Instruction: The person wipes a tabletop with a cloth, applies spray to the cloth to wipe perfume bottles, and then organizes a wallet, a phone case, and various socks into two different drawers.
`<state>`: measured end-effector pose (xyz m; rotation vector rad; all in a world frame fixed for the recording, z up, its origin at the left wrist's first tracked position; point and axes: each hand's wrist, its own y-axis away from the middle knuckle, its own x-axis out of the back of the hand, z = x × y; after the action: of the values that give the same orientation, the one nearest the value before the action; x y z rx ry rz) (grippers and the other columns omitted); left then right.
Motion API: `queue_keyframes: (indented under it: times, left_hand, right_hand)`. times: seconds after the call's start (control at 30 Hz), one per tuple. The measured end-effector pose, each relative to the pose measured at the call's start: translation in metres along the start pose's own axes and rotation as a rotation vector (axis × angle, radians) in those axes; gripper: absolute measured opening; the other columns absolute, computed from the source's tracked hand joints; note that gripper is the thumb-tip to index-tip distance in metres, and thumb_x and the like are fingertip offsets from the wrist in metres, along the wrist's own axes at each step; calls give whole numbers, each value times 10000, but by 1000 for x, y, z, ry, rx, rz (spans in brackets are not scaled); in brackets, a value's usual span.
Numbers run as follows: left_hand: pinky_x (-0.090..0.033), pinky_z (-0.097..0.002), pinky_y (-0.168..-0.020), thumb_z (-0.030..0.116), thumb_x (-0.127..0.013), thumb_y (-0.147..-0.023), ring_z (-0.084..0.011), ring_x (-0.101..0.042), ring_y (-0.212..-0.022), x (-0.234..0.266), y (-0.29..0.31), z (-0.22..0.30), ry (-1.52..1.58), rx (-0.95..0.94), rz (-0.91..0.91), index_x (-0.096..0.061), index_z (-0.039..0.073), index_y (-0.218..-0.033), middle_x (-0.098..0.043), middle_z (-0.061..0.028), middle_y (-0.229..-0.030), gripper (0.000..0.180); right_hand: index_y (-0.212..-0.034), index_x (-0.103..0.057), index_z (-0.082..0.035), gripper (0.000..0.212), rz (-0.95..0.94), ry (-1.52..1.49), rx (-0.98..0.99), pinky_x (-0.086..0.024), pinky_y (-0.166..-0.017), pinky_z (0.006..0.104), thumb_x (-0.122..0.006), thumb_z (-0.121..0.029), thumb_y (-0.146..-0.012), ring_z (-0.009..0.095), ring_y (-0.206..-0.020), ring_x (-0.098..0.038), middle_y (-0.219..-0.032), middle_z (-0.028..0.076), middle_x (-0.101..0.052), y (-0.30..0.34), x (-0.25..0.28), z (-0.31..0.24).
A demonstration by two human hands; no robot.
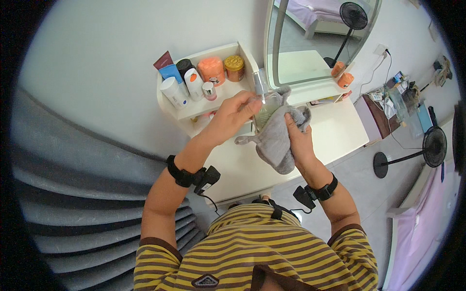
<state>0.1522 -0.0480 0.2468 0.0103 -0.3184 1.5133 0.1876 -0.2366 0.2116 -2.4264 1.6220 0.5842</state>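
My left hand (232,115) is closed around the upper part of a clear bottle (264,112) with a silvery pump top, raised over the dressing table (233,169). In my right hand (301,140) is a grey cloth (276,141), bunched up and pressed against the bottle's side. The cloth hides the bottle's lower right part, and its loose folds hang below both hands. Right behind the bottle stands a white open shelf (167,112) with toiletries in it.
On the shelf are a white bottle (174,93), an orange container (211,71), a gold-lidded jar (234,68) and several tubes. A mirror (301,58) rises behind the table, with an orange jar (345,80) beside it. A black fan (433,147) stands at right; a grey curtain (97,203) hangs at left.
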Motion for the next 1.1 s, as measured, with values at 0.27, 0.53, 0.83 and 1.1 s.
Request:
queue_keyframes:
  times: [0.27,0.53,0.83,1.1]
  left_hand:
    - [-480,-253,-749,331,-474,-924,-102,-548,-851,9,5,5,191,73,16,-509,-2,-1162,-574,-49,-975,411]
    - [-491,-260,-748,307,-480,-924,-98,-549,-899,8,7,15,200,126,-99,-477,-13,-1176,-581,-54,-987,407]
    - [-453,-222,-756,177,-523,-896,-74,-536,-886,3,25,29,158,-31,-113,-444,-27,-1220,-586,-52,-1085,392]
    - [-445,-264,-834,72,-585,-794,-131,-589,-901,-4,51,33,-11,39,-232,-434,-5,-1243,-617,-81,-1024,479]
  right_hand:
    - [-1029,-545,13,291,117,82,107,-482,-735,271,-665,-88,-784,167,-829,-581,-933,81,-602,-36,39,10]
    - [-1064,-509,-26,405,-259,395,472,-417,-839,271,-600,31,-673,130,-946,-511,-1023,49,-541,-32,10,-27]
    - [-985,-573,-17,297,-161,416,139,-452,-769,268,-617,-29,-691,130,-841,-557,-907,44,-606,-22,46,6]
    - [-1003,-576,-16,290,-86,429,24,-459,-759,274,-598,-43,-715,135,-830,-561,-904,57,-609,-15,62,37]
